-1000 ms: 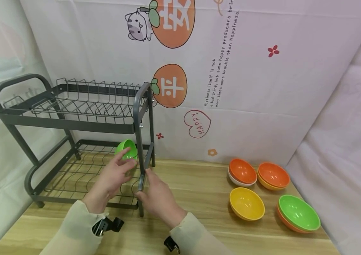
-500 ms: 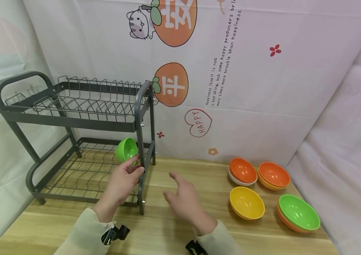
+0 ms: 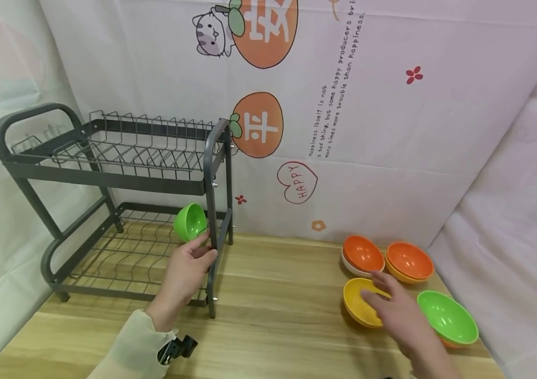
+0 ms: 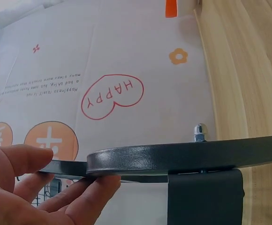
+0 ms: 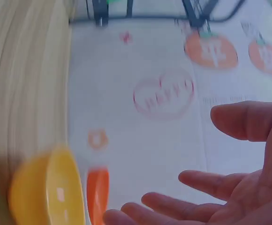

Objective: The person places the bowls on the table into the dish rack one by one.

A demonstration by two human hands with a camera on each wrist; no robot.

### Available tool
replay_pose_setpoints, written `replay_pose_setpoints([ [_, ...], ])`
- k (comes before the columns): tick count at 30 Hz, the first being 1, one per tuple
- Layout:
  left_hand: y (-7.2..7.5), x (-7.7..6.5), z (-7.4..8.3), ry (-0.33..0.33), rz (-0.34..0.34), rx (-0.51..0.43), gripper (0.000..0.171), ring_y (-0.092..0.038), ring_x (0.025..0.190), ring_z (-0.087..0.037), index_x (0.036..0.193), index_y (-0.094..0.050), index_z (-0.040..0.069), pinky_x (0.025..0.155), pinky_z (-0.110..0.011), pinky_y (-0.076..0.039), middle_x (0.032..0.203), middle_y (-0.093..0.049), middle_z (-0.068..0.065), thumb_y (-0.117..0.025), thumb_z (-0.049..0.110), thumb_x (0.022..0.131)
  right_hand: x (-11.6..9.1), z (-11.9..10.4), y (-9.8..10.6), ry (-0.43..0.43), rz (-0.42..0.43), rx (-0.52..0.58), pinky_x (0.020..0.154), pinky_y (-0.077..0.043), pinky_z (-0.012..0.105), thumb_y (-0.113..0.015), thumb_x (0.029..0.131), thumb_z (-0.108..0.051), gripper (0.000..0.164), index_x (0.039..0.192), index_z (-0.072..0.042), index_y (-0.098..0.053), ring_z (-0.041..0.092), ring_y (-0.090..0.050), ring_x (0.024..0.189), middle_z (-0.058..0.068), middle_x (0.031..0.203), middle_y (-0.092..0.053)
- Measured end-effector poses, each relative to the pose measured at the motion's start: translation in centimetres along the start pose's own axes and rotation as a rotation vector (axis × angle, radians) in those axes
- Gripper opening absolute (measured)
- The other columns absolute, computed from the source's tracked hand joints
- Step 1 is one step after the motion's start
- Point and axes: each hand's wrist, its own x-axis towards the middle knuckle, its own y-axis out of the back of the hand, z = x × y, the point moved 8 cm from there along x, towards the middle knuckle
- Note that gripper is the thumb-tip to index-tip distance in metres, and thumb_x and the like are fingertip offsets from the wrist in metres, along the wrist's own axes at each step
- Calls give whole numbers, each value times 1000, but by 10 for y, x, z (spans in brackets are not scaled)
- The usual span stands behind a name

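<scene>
My left hand (image 3: pixel 185 271) is at the front right post of a dark grey two-tier dish rack (image 3: pixel 107 181). In the left wrist view its thumb and fingers lie on either side of the rack's rounded side rail (image 4: pixel 140 159). A green bowl (image 3: pixel 190 222) stands tilted on the lower wire shelf, just behind these fingertips. Over at the right, my right hand (image 3: pixel 403 318) reaches across the edge of a yellow bowl (image 3: pixel 356 300), fingers spread and nothing held. In the right wrist view the yellow bowl (image 5: pixel 47 187) appears beside the extended fingers.
Behind the yellow bowl sit an orange bowl (image 3: pixel 363 252) in a white one and another orange bowl (image 3: pixel 410 259) in a yellow one. A green bowl (image 3: pixel 448 316) on an orange one stands near the right edge. Printed cloth (image 3: pixel 368 131) hangs behind the wooden table (image 3: pixel 278 295).
My right hand has left the rack's side and swung right to the yellow bowl. The left hand has shifted slightly right, from before the green bowl to the post, uncovering more of the bowl.
</scene>
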Motion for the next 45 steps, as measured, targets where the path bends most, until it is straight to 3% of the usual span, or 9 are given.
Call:
replay_pose_setpoints([
  [5,1,-3,1,4,-9,11,58,-57,120,-33,152,-44,15,99,-52,-46,129,-62,-20,-65,15,97,-5,34,21,-105,-27,69,94,-51,52,-56,102,-39,81,155,6,-14,55,-34,132,39,152,-17],
  [12,0,-7,-1,-14,-15,49,69,-57,121,-31,156,-35,19,98,-45,-48,135,-57,-22,-69,14,95,-4,69,13,-175,-49,242,90,-52,55,-56,103,-27,89,154,8,8,62,-24,132,48,148,-1],
  [18,-5,-12,-6,-54,-72,38,80,-45,133,-33,159,-25,23,100,-39,-44,151,-40,-20,-65,2,94,0,82,2,-206,-43,422,87,-53,56,-52,102,-8,93,150,1,27,63,-22,131,51,145,2],
  [23,-11,-15,-11,-87,-125,51,91,-38,138,-29,160,-16,29,104,-34,-39,157,-31,-17,-60,-9,91,6,97,-6,-259,-54,640,91,-48,62,-52,99,3,102,148,-13,36,62,-11,136,45,147,21],
  [27,-14,-17,-13,-123,-128,131,97,-39,137,-29,160,-11,32,105,-36,-37,155,-33,-18,-56,-14,88,12,109,-11,-291,-54,797,94,-44,65,-52,95,13,109,148,-22,36,53,-10,140,35,150,31],
  [34,-15,-17,-17,-153,-114,191,97,-41,136,-30,160,-10,36,106,-38,-38,154,-34,-21,-54,-12,88,21,120,-17,-301,-43,897,96,-45,62,-54,89,19,114,151,-24,31,46,-14,138,22,157,28],
  [37,-16,-17,-17,-166,-113,191,98,-40,137,-29,160,-10,36,107,-38,-38,155,-34,-20,-54,-13,88,24,123,-18,-317,-41,933,97,-44,61,-51,87,22,112,154,-24,27,46,-18,137,25,159,23],
  [45,-18,-17,-16,-197,-106,193,99,-38,138,-29,160,-10,36,109,-39,-35,155,-33,-20,-54,-14,87,29,126,-18,-321,-43,983,101,-41,58,-43,83,27,107,157,-21,17,41,-44,121,29,160,12],
])
